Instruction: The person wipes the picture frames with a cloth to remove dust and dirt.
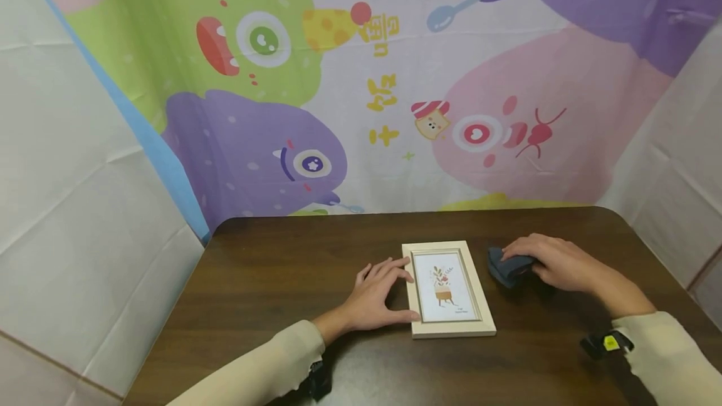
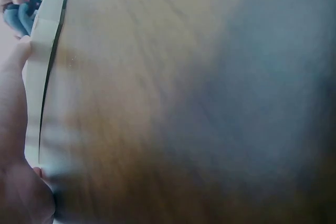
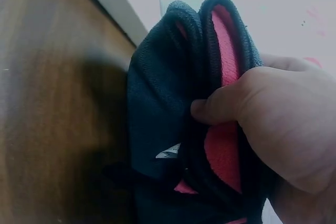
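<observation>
A cream picture frame (image 1: 448, 287) with a plant print lies face up on the table. My left hand (image 1: 372, 299) rests against its left side, fingers spread along the edge and thumb at the lower left corner. The left wrist view catches the frame's pale edge (image 2: 42, 66) beside that hand. To the right of the frame, my right hand (image 1: 564, 263) grips a folded dark grey-blue cloth (image 1: 507, 268). Close up in the right wrist view, the cloth (image 3: 157, 98) shows a pink inner side and a small white label, with the thumb pressed into its folds.
The dark brown wooden table (image 1: 254, 281) has rounded far corners. Behind it hangs a curtain (image 1: 361, 168) printed with cartoon monsters. Pale panels (image 1: 84, 205) flank the table on both sides.
</observation>
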Demonstrator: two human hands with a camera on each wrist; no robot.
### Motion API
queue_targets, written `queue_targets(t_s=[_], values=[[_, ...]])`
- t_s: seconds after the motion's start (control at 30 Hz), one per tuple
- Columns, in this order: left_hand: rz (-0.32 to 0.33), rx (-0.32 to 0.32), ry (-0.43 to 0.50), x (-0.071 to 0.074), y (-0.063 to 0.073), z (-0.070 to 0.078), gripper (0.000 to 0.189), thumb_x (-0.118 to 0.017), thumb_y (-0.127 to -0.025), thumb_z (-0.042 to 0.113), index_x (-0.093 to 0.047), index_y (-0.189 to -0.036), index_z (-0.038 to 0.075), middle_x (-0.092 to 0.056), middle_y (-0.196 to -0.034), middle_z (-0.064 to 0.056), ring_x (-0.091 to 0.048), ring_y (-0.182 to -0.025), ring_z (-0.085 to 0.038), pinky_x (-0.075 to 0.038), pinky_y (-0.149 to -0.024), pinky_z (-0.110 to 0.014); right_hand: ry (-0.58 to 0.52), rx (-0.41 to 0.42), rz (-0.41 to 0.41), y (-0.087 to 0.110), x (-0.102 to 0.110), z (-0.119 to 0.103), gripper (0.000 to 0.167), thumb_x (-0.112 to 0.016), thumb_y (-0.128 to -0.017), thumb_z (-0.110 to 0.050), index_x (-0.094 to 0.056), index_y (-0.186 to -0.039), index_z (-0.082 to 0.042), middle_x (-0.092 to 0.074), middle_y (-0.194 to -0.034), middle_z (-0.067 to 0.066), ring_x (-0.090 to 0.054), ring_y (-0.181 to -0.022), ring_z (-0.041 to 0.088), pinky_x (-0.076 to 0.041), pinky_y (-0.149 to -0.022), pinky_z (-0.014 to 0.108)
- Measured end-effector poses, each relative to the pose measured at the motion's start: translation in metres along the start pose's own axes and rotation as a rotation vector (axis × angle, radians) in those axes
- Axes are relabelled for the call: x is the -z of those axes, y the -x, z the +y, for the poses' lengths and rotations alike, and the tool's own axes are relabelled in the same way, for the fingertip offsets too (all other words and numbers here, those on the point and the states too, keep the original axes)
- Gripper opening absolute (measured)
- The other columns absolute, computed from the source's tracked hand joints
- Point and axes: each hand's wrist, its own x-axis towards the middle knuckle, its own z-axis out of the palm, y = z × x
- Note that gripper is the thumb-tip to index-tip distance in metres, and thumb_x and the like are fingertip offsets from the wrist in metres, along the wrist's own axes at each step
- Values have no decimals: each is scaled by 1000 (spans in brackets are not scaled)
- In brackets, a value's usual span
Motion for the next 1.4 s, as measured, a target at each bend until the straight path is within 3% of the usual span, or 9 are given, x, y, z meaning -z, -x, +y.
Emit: queue_targets(t_s=[0.2,0.47,0.57,0.77,0.9,1.1,1.4], values=[[0,2,0,0,0,0,63,-82,-93,63,-61,-143,30,-37,-185,7,-31,-175,-38,-19,-132,-81,-47,-31,-132,0,-9,-1,53,-79,-90,14,-78,-131,-20,-78,-137,11,-74,-126,42,-62,-103,68],[4,-1,2,0,0,1,63,-83,-93,63,-61,-141,28,-38,-185,5,-31,-174,-39,-19,-132,-81,-23,22,-189,-1,-12,5,58,-74,-88,19,-83,-130,-21,-76,-147,15,-70,-137,51,-59,-107,71],[9,-7,-2,-1,-1,1,63,-83,-93,62,-61,-141,27,-39,-185,4,-33,-174,-39,-20,-131,-82,-101,5,-238,2,-12,8,62,-74,-88,19,-83,-136,-20,-70,-156,21,-60,-146,60,-53,-112,77],[9,-7,-2,-2,-1,0,64,-83,-93,61,-61,-142,26,-39,-185,3,-32,-174,-40,-21,-131,-82,-458,-91,-363,19,-19,5,57,-86,-97,-20,-67,-150,-15,-30,-180,37,-11,-162,77,-17,-117,97],[3,3,5,0,0,1,64,-83,-93,62,-62,-141,27,-38,-185,4,-31,-174,-40,-19,-132,-82,-500,-144,-367,24,-24,-1,59,-79,-104,-39,-62,-155,-17,-21,-184,35,-2,-165,75,-6,-117,99],[-2,10,5,0,-1,2,64,-82,-93,63,-61,-142,29,-38,-185,5,-30,-175,-39,-18,-132,-82,-467,-167,-316,25,-28,-4,51,-75,-108,-39,-64,-153,-18,-27,-183,33,-8,-166,73,-7,-119,97],[4,10,-6,1,-1,2,64,-83,-91,64,-63,-141,28,-40,-184,5,-33,-174,-40,-22,-131,-81,-360,-136,-285,23,-25,-7,51,-76,-106,-43,-67,-150,-18,-39,-178,33,-21,-163,73,-26,-119,93]])
